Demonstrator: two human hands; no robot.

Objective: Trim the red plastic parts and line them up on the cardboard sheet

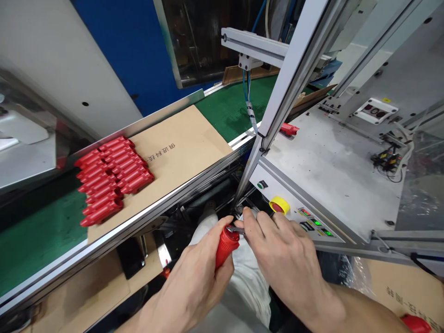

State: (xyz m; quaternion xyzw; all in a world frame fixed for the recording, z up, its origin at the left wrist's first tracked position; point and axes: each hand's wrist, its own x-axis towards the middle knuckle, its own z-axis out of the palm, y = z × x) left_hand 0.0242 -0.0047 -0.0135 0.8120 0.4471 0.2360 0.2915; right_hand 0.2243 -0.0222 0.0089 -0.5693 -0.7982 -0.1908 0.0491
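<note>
My left hand (194,282) is closed around a red plastic handle (225,245), its open end pointing up towards the machine. My right hand (280,254) pinches a small metal piece (237,229) at the mouth of that handle, fingers pressed together. Both hands sit low at the centre, just below the machine's control panel. A batch of matching red handles (111,178) lies in rows on a cardboard sheet (183,148) on the green conveyor belt (38,236) to the left.
A grey machine table (329,166) fills the right, with a yellow and red stop button (279,205), lit green switches (317,223) and a slanted aluminium post (277,101). One red handle (288,128) lies on the table's far edge. A cardboard box (405,286) sits at lower right.
</note>
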